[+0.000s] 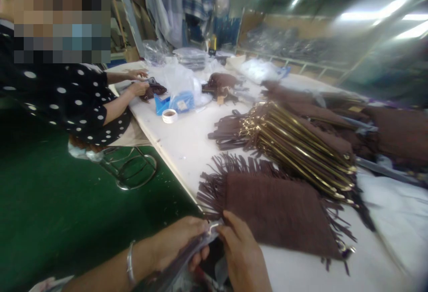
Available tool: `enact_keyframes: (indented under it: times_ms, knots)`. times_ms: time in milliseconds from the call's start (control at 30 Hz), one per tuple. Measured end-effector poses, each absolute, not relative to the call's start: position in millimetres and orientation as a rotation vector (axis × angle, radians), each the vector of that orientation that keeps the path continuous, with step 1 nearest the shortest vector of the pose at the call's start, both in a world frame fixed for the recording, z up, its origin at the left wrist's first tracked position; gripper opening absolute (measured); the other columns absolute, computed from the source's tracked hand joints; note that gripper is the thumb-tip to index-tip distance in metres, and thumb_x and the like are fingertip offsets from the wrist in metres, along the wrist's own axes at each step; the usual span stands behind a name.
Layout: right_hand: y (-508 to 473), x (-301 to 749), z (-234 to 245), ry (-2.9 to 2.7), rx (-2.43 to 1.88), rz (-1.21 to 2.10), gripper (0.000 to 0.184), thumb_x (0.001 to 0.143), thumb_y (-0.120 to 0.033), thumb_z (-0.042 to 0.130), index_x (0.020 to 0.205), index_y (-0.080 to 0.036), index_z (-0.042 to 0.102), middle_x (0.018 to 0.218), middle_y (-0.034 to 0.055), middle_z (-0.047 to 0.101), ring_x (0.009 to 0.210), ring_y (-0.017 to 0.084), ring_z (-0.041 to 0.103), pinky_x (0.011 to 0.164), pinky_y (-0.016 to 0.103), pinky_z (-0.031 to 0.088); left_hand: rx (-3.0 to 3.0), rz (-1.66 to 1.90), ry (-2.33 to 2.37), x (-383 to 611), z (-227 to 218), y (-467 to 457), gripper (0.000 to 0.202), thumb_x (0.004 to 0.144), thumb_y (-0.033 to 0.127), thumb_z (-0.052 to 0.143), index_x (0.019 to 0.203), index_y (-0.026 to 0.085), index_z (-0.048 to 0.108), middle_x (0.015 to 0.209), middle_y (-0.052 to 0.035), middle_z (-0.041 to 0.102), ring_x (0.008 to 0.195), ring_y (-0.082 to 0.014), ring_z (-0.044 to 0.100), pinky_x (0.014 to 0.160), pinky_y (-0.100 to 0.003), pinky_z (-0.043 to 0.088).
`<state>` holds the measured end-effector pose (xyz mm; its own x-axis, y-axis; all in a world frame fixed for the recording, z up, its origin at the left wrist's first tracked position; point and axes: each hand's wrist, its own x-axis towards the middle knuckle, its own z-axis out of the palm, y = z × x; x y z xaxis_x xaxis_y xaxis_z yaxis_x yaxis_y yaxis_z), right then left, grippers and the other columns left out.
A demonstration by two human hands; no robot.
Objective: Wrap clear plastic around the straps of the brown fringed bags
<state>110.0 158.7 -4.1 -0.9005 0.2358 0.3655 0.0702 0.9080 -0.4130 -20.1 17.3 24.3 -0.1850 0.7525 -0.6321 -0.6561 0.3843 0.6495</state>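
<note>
Low in the head view, my left hand [177, 240] is closed around a dark strap sheathed in clear plastic [187, 256], which hangs down toward the bottom edge. A small shiny metal piece shows at the strap's upper end. My right hand [245, 254] pinches that same end, its thumb and fingers facing the left hand. Just beyond the hands, a brown fringed bag [274, 207] lies flat on the white table [180, 158], metal hardware at its near right corner. Behind it lies a stack of brown bags with gold zippers [294, 145].
More brown bags [394, 131] are heaped at the right. Farther left stand a tape roll [169, 116] and a blue tape dispenser [182, 101] beside plastic bags. A co-worker in a polka-dot top [67, 100] handles a dark item across the corner, near a metal stool [137, 171].
</note>
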Motion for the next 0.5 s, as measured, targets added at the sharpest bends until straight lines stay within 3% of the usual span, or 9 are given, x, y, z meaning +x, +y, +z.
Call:
enact_keyframes:
  times_ms: [100, 200, 367, 500]
  knots:
    - [156.3, 108.9, -1.2, -2.616, -0.21, 0.512, 0.041, 0.08, 0.002, 0.039, 0.099, -0.019, 0.068, 0.121, 0.0147, 0.064, 0.107, 0.028, 0.064, 0.083, 0.047, 0.06, 0.048, 1.388, 1.183, -15.4, 25.8, 10.2, 0.033, 0.083, 0.041, 0.062, 0.084, 0.009, 0.063, 0.075, -0.0119, 0.066, 0.052, -0.0113, 0.058, 0.052, -0.021, 0.047]
    - [153.8, 106.1, 0.5, -2.602, -0.224, 0.441, 0.038, 0.08, 0.001, 0.039, 0.097, -0.017, 0.067, 0.119, 0.0156, 0.065, 0.103, 0.028, 0.065, 0.08, 0.046, 0.061, -0.04, 1.403, 1.218, -10.6, 22.0, 10.3, 0.026, 0.077, 0.033, 0.066, 0.085, 0.009, 0.064, 0.08, -0.0131, 0.068, 0.055, -0.0124, 0.059, 0.053, -0.021, 0.046]
    - [149.3, 108.6, -6.1, -2.58, -0.223, 0.376, 0.036, 0.081, -0.002, 0.042, 0.106, -0.014, 0.064, 0.119, 0.0177, 0.064, 0.101, 0.03, 0.064, 0.077, 0.047, 0.062, -0.084, 1.44, 1.284, -3.5, 10.5, 18.0, 0.017, 0.073, 0.029, 0.067, 0.078, 0.013, 0.061, 0.068, -0.0067, 0.066, 0.048, -0.0103, 0.054, 0.044, -0.017, 0.038]
    - [146.8, 117.0, -11.2, -2.64, -0.191, 0.447, 0.045, 0.081, -0.002, 0.043, 0.115, -0.022, 0.064, 0.127, 0.0143, 0.06, 0.101, 0.029, 0.063, 0.076, 0.045, 0.061, -0.058, 1.488, 1.322, 1.2, 8.1, 21.6, 0.014, 0.071, 0.025, 0.067, 0.077, 0.014, 0.059, 0.06, -0.0011, 0.06, 0.043, -0.0064, 0.047, 0.043, -0.015, 0.033]
